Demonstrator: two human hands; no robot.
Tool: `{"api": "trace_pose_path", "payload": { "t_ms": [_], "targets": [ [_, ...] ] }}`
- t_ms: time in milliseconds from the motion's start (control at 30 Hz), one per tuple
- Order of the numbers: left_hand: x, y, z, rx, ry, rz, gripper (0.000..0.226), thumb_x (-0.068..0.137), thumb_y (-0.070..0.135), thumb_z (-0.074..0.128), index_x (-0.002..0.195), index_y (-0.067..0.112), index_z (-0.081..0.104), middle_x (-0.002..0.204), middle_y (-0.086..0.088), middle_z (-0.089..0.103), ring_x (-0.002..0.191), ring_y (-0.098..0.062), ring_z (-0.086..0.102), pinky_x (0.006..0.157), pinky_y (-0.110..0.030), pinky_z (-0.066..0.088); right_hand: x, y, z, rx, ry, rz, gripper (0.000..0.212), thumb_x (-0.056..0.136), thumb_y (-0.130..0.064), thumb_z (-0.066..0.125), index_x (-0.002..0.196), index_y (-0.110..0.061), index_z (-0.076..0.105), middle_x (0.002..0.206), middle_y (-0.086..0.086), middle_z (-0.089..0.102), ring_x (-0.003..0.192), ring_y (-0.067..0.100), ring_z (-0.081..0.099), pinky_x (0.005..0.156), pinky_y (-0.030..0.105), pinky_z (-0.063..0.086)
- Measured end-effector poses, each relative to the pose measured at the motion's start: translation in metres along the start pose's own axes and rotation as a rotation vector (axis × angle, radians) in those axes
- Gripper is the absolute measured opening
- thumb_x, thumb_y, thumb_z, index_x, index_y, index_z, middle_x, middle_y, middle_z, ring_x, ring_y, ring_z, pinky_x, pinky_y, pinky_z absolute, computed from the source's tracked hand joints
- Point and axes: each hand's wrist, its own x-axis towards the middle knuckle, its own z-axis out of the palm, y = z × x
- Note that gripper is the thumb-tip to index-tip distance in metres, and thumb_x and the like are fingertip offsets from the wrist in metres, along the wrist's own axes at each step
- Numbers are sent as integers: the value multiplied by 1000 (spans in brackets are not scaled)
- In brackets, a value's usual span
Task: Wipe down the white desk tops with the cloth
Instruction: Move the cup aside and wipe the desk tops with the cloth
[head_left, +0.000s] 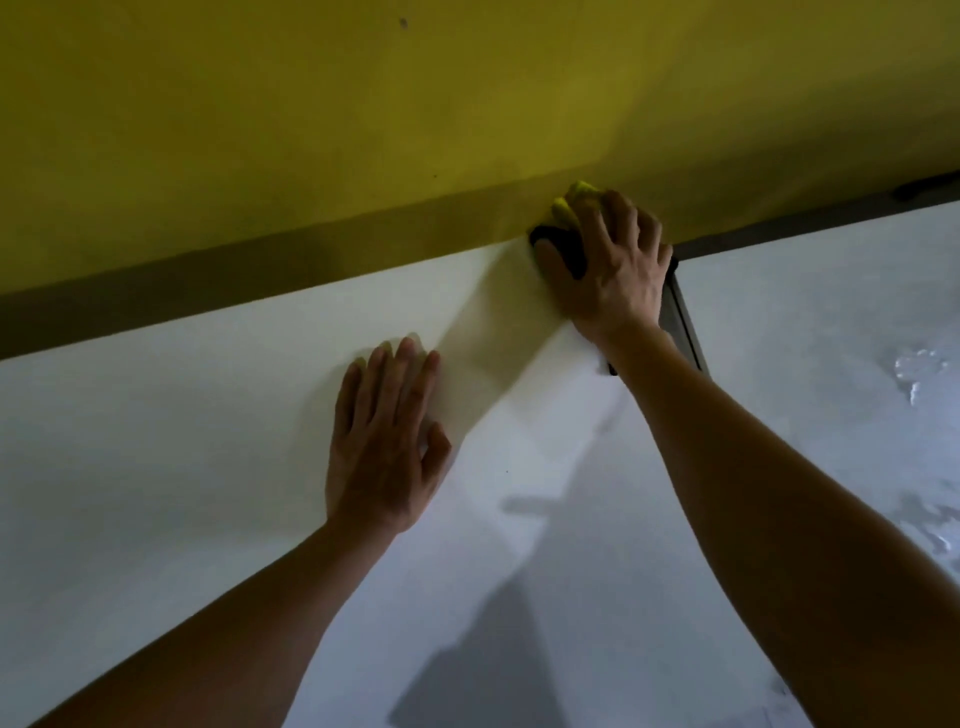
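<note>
Cloth (570, 203), yellow with a dark part, sat bunched at the worktop's (208, 441) far edge against the yellow wall (363, 104). Looked soft, light and limp; best bunched under palm and fingers. Right hand (613, 270), arm stretched forward, curled over it, pressing down. Left hand (384, 441) lay flat, fingers straight, holding nothing, bracing. Wet patches (919, 374) on the right.

cloth (569, 208) at the desk (156, 467) back edge against the wall (363, 104) — right of the left hand (382, 447).
</note>
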Motion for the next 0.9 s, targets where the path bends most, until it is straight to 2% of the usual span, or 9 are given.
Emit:
{"api": "trace_pose_path", "payload": {
  "t_ms": [67,167,300,400,533,667,733,800,900],
  "targets": [
    [2,0,1,-3,13,6,70,98,31,48,165,15,32,172,-12,26,159,-34,23,129,-55,19,7,7,-2,14,-24,-43,65,95,-70,43,150,-37,39,154,3,39,136,36,37,103,50,37],
    [2,-1,1,-11,27,6,69,98,30,47,164,15,33,171,-13,28,159,-35,24,128,-55,20,10,5,1,65,7,-22,55,100,-54,43,150,-31,44,153,3,44,132,36,40,101,48,39],
    [1,2,0,-2,42,9,67,99,29,47,163,14,35,170,-14,29,158,-36,25,128,-55,21,-4,-2,1,209,71,-2,46,104,-39,43,146,-20,49,146,6,53,136,31,44,110,49,35],
    [2,2,2,-12,40,2,66,100,32,43,164,14,34,171,-14,28,159,-35,23,129,-54,18,-40,-5,-2,265,144,-28,36,102,-15,51,137,-7,53,132,16,60,126,33,51,109,56,39],
    [0,-1,3,-39,38,22,68,99,33,47,163,13,35,171,-15,27,159,-38,23,129,-55,16,-117,-27,-6,222,155,-123,39,100,-15,54,137,-3,53,134,21,59,127,36,52,111,51,39],
    [-3,-2,1,-30,23,45,68,100,34,42,162,9,35,169,-20,30,156,-43,27,128,-58,16,-176,-35,-14,250,11,-205,49,102,-29,49,144,-5,53,150,18,49,143,36,41,118,51,32],
    [-2,-2,-3,-33,-5,61,67,100,34,40,162,8,35,168,-21,30,155,-45,27,128,-58,15,-186,-33,-25,269,-53,-211,49,100,-23,57,146,-8,52,154,17,45,147,36,37,119,52,31],
    [-1,1,-7,-48,-50,55,68,99,33,42,162,6,34,168,-23,29,154,-47,27,127,-60,15,-189,-32,-39,314,-103,-167,49,97,-12,63,145,-11,53,152,15,48,141,37,42,117,50,35],
    [-6,9,-15,-63,-139,16,72,97,35,44,161,4,34,166,-25,30,152,-49,29,124,-63,19,-194,-29,-64,359,-161,-74,51,97,-9,61,147,-17,51,145,12,50,127,38,50,105,51,45]
  ]
}}
